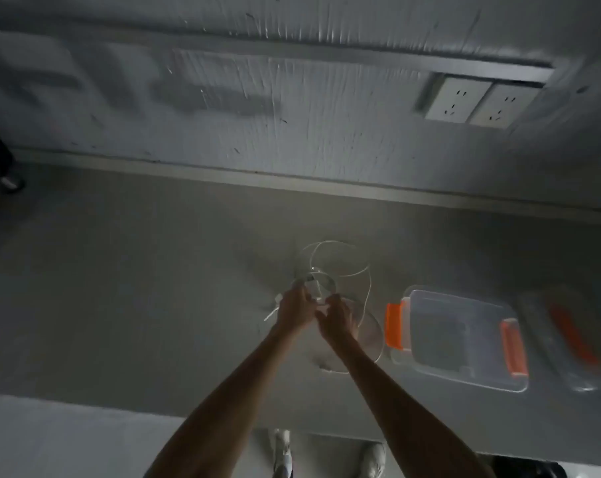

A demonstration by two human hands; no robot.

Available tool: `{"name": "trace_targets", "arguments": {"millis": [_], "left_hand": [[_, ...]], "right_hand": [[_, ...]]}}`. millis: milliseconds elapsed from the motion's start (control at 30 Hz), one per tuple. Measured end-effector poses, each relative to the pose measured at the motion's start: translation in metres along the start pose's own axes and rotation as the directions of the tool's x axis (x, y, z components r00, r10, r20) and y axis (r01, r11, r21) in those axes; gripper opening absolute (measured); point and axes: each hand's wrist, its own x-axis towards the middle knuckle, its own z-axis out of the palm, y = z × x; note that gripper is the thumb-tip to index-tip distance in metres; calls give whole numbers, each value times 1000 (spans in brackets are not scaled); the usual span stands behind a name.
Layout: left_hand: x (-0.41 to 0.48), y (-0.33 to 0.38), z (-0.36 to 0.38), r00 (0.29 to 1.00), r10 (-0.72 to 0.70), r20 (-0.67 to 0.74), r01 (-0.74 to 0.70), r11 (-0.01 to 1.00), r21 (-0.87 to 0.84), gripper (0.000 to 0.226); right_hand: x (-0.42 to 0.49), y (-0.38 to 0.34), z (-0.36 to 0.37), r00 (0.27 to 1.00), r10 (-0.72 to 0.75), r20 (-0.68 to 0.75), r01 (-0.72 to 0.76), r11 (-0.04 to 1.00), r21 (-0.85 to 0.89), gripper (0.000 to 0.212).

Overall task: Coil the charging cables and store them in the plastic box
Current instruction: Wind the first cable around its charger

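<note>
At the grey bench [120,270], I watch my left hand [297,310] pinch shut on one end of a thin white charging cable [340,258], a short tail sticking out past its left side, while my right hand [337,317], just beside it, closes its fingers on the same cable a little further along. Loose loops rise beyond both hands and another sags to the bench on the right, between my right forearm and the clear plastic box [461,339] with orange latches, which stands open and near at hand; a blurred shape further right may be its lid [564,339], though I cannot tell. The risk I see is the slack: uneven loops could cross and knot as I wind, or the sagging turn could snag the box's near latch and drag it. The frame is dim and smeared, so finer detail of my grip is uncertain.
</note>
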Motion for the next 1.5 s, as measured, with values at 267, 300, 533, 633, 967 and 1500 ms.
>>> {"name": "trace_targets", "arguments": {"millis": [267,300,533,633,967,1500], "left_hand": [[21,6,16,1000,4,16,-8,957,290,45],[21,7,14,999,8,36,-20,938,347,47],[24,29,-9,872,-314,376,383,915,-125,22],[16,28,-31,764,-291,576,587,683,-434,23],[-22,19,-108,675,-15,738,731,150,-665,17],[-88,69,-166,783,591,193,-324,653,-684,24]], "right_hand": [[-13,12,19,1000,13,-5,-14,993,-115,16],[-15,11,17,1000,-20,-6,19,995,-93,15],[-42,2,-14,964,-259,-68,257,966,-33,26],[-58,-3,-34,925,-376,-50,370,923,-109,23],[-85,-84,-130,730,-681,-46,595,668,-446,18],[-114,-145,-223,681,-727,-90,696,681,-227,17]]}}
